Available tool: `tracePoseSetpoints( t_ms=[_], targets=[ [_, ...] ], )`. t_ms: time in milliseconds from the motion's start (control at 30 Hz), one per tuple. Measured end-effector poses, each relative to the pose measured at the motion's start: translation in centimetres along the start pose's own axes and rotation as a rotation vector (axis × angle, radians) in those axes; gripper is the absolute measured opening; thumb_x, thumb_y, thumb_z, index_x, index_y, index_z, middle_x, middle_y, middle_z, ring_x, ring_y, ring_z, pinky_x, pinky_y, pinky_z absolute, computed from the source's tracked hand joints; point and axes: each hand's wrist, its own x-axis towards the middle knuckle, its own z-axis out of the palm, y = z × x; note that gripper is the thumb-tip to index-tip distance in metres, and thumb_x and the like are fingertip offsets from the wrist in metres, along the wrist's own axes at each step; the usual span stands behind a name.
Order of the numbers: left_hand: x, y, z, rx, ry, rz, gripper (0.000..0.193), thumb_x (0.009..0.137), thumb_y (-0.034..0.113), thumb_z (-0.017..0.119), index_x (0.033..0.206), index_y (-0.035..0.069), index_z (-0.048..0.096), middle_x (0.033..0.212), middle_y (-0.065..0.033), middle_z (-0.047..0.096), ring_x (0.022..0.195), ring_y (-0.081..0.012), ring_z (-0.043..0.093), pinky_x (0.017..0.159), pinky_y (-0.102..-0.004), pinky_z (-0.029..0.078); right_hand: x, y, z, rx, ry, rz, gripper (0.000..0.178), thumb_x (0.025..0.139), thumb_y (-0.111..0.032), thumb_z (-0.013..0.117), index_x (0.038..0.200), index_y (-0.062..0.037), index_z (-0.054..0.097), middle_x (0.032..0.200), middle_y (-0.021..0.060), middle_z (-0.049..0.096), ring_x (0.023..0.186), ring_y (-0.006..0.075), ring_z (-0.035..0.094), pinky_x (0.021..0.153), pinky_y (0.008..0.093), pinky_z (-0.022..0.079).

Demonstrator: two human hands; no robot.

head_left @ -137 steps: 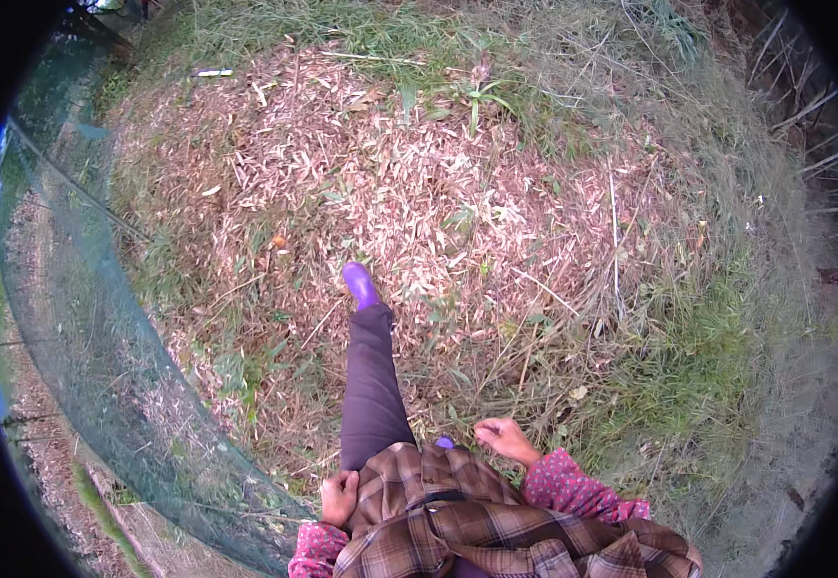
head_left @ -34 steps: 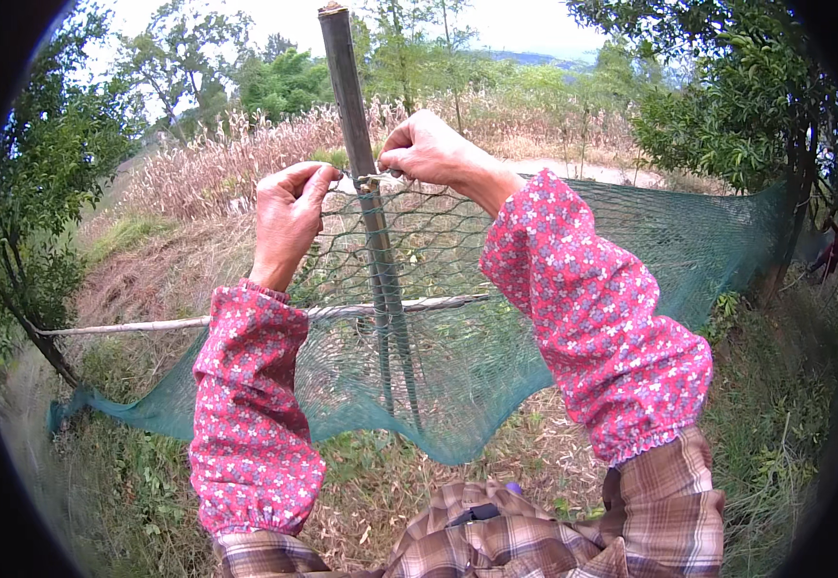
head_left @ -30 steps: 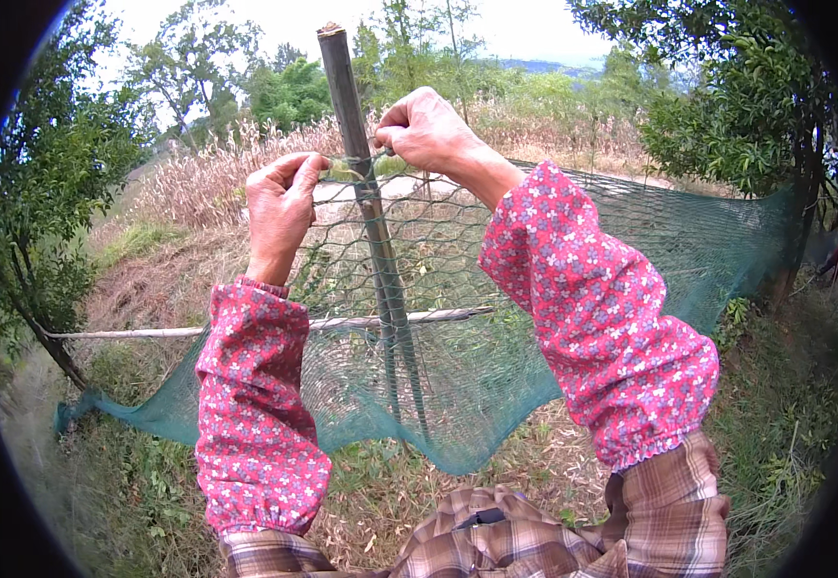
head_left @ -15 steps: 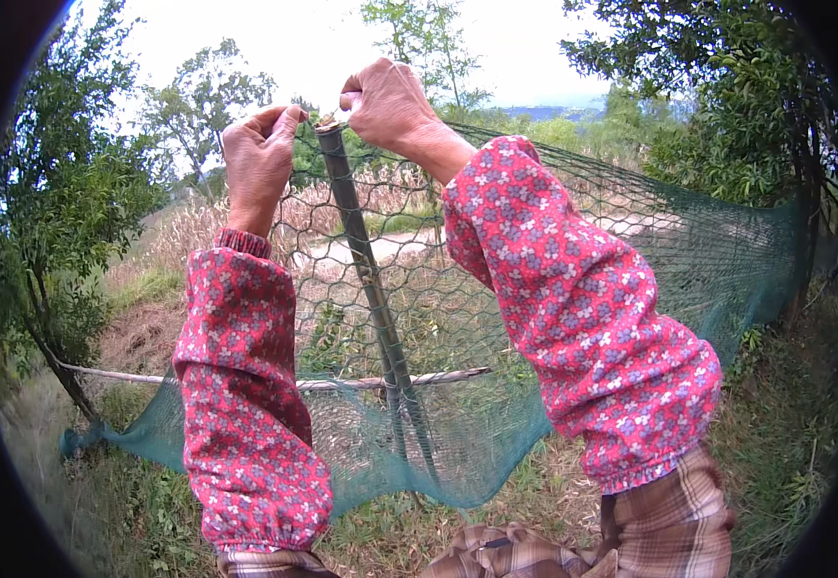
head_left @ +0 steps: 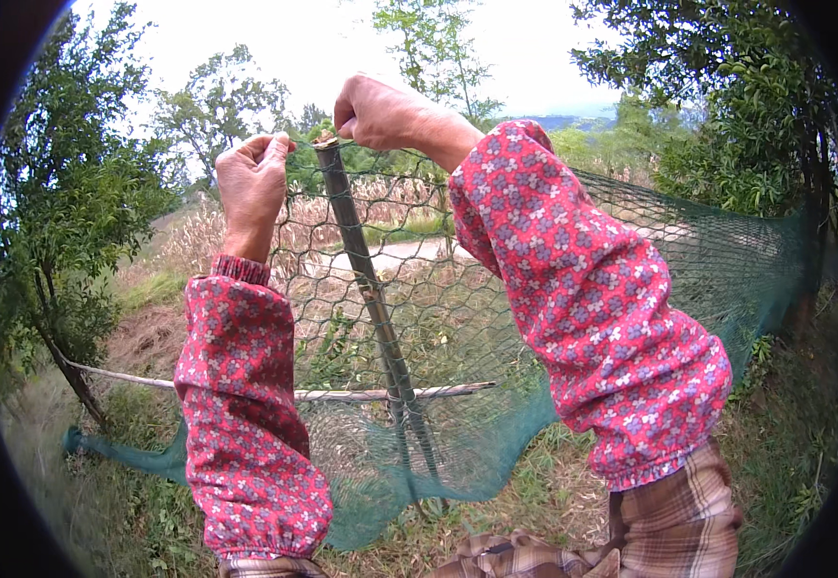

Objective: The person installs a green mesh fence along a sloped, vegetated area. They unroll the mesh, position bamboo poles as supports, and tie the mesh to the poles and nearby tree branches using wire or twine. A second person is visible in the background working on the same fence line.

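My left hand (head_left: 253, 183) is raised to the left of a dark pole (head_left: 349, 217), thumb and forefinger pinched on the upper edge of a green net (head_left: 438, 337). Just right of the pole's top, my right hand (head_left: 385, 114) is closed with bent fingers, gripping the net's edge there as well. What lies inside its fingers is mostly hidden. The pole leans slightly, its cut top pale, with a bit of greenery behind it. Wide mesh hangs around the pole between my arms, and the net bunches more densely toward the right.
A thin horizontal stick (head_left: 438, 391) crosses the pole low down. Leafy trees stand left (head_left: 62, 222) and right (head_left: 766, 125). Beyond the net are dry stalks (head_left: 187, 236) and a pale path (head_left: 390, 255). Grass covers the ground (head_left: 554, 491).
My right hand has moved slightly right and down, away from the pole's top. My left hand stays pinched beside it. The whole view has shifted a little, so the pole sits lower.
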Motion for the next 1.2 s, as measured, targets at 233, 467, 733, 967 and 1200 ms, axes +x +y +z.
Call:
tracePoseSetpoints(
  t_ms=[233,467,733,967,1200],
  targets=[
    [0.0,-1.3,-0.5,-0.216,-0.055,-0.018,0.017,0.087,0.014,0.063,0.077,0.001,0.070,0.055,0.0054,0.053,0.046,-0.0005,0.038,0.041,-0.0201,0.025,1.3,1.2,2.2,-0.484,0.403,-0.377,0.011,0.069,0.008,0.056,0.072,-0.0009,0.061,0.074,0.0133,0.061,0.065,0.0274,0.063,0.056,0.0371,0.052],
    [-0.5,0.1,-1.6,-0.203,0.082,0.158,0.015,0.088,0.011,0.062,0.079,0.001,0.069,0.056,0.0063,0.052,0.047,0.0001,0.037,0.042,-0.0200,0.024,0.9,-0.8,2.4,-0.418,0.432,-0.466,0.012,0.069,0.007,0.058,0.077,-0.0004,0.060,0.076,0.0121,0.060,0.061,0.0266,0.061,0.053,0.0358,0.052],
    [-2.1,-0.6,-4.5,-0.404,0.115,0.035,0.016,0.090,0.014,0.060,0.088,-0.001,0.067,0.057,0.0049,0.053,0.043,0.0003,0.038,0.039,-0.0176,0.025,1.4,-4.2,2.6,-0.381,0.461,-0.567,0.009,0.070,0.006,0.058,0.079,0.0014,0.060,0.076,0.0140,0.059,0.062,0.0282,0.061,0.052,0.0375,0.049],
    [-3.7,-0.3,-6.0,-0.509,0.124,-0.020,0.016,0.091,0.013,0.059,0.094,-0.001,0.065,0.080,-0.0055,0.066,0.044,-0.0004,0.037,0.040,-0.0160,0.025,0.5,-6.1,2.8,-0.291,0.488,-0.596,0.015,0.069,0.009,0.056,0.082,0.0024,0.059,0.078,0.0185,0.059,0.062,0.0336,0.060,0.056,0.0395,0.050],
    [-0.7,-0.3,-6.6,-0.542,0.182,0.035,0.016,0.089,0.015,0.061,0.092,0.000,0.066,0.080,-0.0048,0.066,0.044,-0.0004,0.035,0.040,-0.0156,0.026,1.4,-7.5,2.5,-0.045,0.292,-0.390,0.005,0.076,0.002,0.058,0.076,0.0029,0.063,0.066,0.0179,0.060,0.059,0.0288,0.060,0.056,0.0367,0.046]
  ],
)
